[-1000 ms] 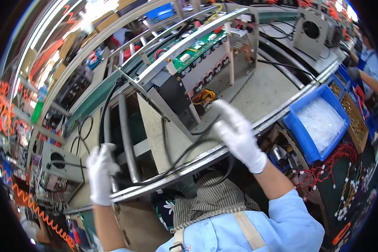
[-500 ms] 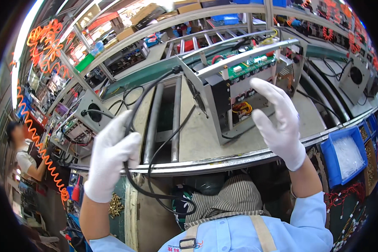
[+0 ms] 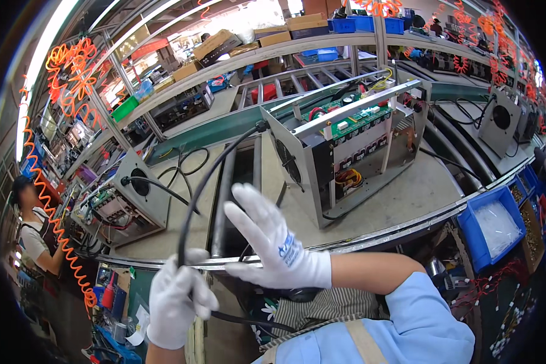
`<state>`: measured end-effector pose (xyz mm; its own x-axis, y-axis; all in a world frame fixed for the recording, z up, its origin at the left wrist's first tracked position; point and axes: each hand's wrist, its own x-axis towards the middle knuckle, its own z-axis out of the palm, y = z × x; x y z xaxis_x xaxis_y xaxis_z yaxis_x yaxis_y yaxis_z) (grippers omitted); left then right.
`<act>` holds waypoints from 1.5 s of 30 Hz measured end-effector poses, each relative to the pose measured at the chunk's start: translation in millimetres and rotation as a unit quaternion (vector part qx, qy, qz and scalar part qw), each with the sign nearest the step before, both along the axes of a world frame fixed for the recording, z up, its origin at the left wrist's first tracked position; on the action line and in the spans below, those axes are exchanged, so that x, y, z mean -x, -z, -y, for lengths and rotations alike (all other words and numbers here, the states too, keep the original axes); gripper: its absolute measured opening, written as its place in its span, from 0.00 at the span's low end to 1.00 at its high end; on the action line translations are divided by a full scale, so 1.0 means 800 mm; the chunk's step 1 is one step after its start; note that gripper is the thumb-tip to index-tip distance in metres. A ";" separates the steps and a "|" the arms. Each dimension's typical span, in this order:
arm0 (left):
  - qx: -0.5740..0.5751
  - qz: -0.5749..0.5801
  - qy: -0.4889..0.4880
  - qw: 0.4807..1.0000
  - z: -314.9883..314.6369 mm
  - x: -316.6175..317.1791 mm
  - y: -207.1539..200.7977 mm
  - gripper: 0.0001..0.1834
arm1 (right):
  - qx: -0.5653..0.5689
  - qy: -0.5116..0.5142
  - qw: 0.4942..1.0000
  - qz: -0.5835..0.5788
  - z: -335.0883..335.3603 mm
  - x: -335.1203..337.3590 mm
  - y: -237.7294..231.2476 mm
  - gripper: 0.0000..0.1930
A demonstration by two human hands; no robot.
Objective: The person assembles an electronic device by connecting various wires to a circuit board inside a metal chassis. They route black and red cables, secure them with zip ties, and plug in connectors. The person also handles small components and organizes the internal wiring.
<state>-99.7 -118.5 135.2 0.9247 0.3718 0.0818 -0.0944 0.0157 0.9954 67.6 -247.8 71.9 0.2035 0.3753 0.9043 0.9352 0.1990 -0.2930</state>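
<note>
Head view: a worker in white gloves and a light-blue shirt (image 3: 400, 321) handles a black cable (image 3: 184, 233) at a factory line. The L hand (image 3: 181, 297), low and just L of ctr., is closed round the cable, fingers curled. The R hand (image 3: 279, 252), beside it, is spread, fingers pointing up and L, w/ nothing visible in its grasp; whether it touches a cable part behind it, can't tell.

From a connector (image 3: 261, 126) at the upper L corner of an open metal chassis (image 3: 318, 182), the cable arcs down to the L hand, then trails R below it, nr. the worker's lap. The chassis stands upright on the surface (image 3: 388, 197), R of the metal rollers (image 3: 222, 203), w/ a green circuit board (image 3: 361, 118) up top and a bundle of yellow & red wires (image 3: 349, 178) low inside.

A grey fan unit (image 3: 155, 188) sits to the L. At R, nr. the line's edge: a blue bin (image 3: 470, 242) w/ whitish pcs. inside. Far L, a co-worker (image 3: 39, 246) stands behind an orange coiled hose.
</note>
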 end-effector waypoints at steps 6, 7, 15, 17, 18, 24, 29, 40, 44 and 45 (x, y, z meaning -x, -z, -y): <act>-0.179 -0.097 -0.021 0.979 0.043 -0.008 -0.061 0.18 | 0.214 -0.038 0.960 0.178 -0.030 -0.065 -0.110 0.15; -0.174 -0.057 -0.076 0.980 0.029 0.002 -0.059 0.17 | 0.259 -0.010 0.950 0.176 -0.037 -0.072 -0.129 0.11; -0.293 -0.109 -0.325 0.893 -0.096 0.070 -0.051 0.04 | 0.276 -0.022 0.948 0.159 -0.115 -0.119 -0.106 0.13; -0.308 -0.093 -0.394 0.861 -0.139 0.099 -0.034 0.05 | 0.155 -0.020 0.977 0.147 -0.120 -0.145 -0.136 0.12; -0.364 -0.087 -0.456 0.807 -0.179 0.128 -0.023 0.05 | 0.080 -0.020 0.989 0.123 -0.125 -0.159 -0.160 0.12; -0.227 0.020 -0.452 0.863 -0.221 0.147 -0.009 0.14 | 0.050 -0.292 0.913 -0.282 -0.121 -0.244 -0.203 0.13; -0.746 -0.167 -0.229 0.602 -0.179 0.025 -0.007 0.11 | 0.211 -0.145 0.956 -0.145 -0.108 -0.190 -0.221 0.07; -0.628 0.011 -0.203 0.751 -0.070 -0.108 -0.038 0.12 | 0.548 -0.224 0.769 -0.241 -0.090 -0.093 -0.140 0.39; -0.560 0.047 -0.178 0.808 -0.098 -0.110 -0.026 0.17 | 0.527 -0.233 0.805 -0.142 -0.058 -0.086 -0.153 0.21; -0.533 0.070 -0.156 0.829 -0.096 -0.109 -0.020 0.19 | 0.501 -0.224 0.828 -0.118 -0.057 -0.085 -0.155 0.20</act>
<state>-12.6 -42.0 151.5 0.7510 0.2384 0.6158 -0.0442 -0.9123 0.4071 135.6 -202.5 195.8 -0.0326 0.9983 0.0490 0.7267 0.0574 -0.6846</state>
